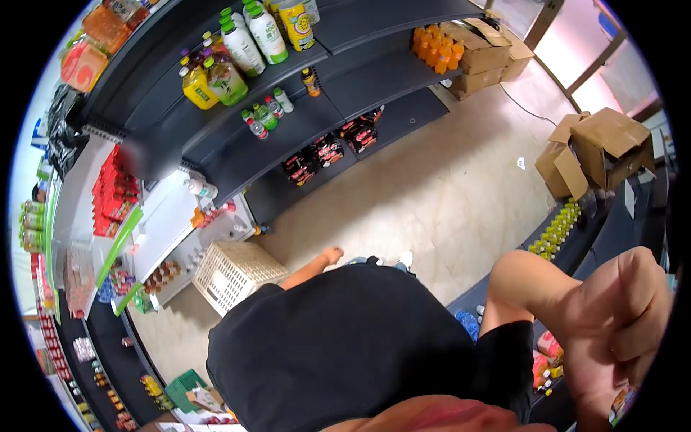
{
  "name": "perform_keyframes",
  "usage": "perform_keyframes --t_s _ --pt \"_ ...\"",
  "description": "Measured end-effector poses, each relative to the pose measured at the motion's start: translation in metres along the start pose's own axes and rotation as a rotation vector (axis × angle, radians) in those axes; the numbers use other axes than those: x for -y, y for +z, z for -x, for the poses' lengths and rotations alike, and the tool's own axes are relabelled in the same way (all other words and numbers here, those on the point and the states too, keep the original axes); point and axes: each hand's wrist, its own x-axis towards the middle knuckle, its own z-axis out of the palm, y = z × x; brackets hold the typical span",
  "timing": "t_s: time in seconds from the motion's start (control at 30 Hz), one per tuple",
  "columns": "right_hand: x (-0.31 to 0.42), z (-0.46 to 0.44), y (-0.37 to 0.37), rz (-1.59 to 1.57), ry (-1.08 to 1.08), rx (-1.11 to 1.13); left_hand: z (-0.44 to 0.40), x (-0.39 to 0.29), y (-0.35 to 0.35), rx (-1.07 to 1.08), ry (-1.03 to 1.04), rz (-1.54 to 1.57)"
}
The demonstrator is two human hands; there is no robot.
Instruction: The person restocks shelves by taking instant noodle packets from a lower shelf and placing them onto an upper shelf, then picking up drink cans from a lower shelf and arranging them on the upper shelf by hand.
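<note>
My left hand (332, 255) hangs low over the floor, beside a cream plastic basket (232, 279) but apart from it. It looks small here, and the set of its fingers is unclear. Close to the camera at the lower right, my right hand (620, 320) is raised with its fingers curled in. Whatever lies inside those fingers, if anything, is hidden. Past the right wrist, several pink and red packages (548, 345) show on a low shelf.
Dark shelves (381, 83) hold large bottles (241, 47), small bottles (266, 113) and black-red packs (327, 150). Open cardboard boxes (604, 144) stand at right, near a row of yellow-green bottles (558, 230). Red packages (115, 191) fill a left counter. A cable (525, 106) crosses the pale floor (403, 187).
</note>
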Motion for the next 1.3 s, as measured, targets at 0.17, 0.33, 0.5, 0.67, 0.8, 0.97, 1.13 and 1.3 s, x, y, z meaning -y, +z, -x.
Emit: perform_keyframes --t_s 0.17,0.33,0.5,0.67,0.8,0.97,1.13,1.3 --pt "-0.076 -0.022 -0.039 -0.622 -0.361 -0.08 -0.016 -0.084 0.022 -0.028 0.075 0.04" --pt "-0.095 -0.05 -0.051 -0.907 -0.552 0.03 -0.023 -0.12 0.03 -0.073 0.182 -0.119" --pt "-0.109 -0.071 -0.06 -1.049 -0.612 0.151 -0.021 -0.109 0.028 -0.058 0.07 -0.212" --pt "-0.126 -0.087 -0.041 -1.091 -0.655 0.226 -0.009 -0.083 0.031 -0.083 -0.097 -0.243" --pt "-0.166 -0.115 -0.014 -0.954 -0.802 0.3 0.002 -0.082 0.048 -0.235 -0.116 -0.225" --pt "-0.245 -0.137 0.077 -0.85 -0.407 0.263 0.004 -0.065 0.056 -0.289 -0.223 -0.17" --pt "-0.299 -0.151 0.21 -0.358 -0.093 0.413 -0.012 -0.053 0.033 -0.202 -0.224 -0.109" --pt "-0.381 -0.135 0.34 -0.221 0.011 0.879 -0.04 -0.057 0.007 -0.404 -0.304 0.217"
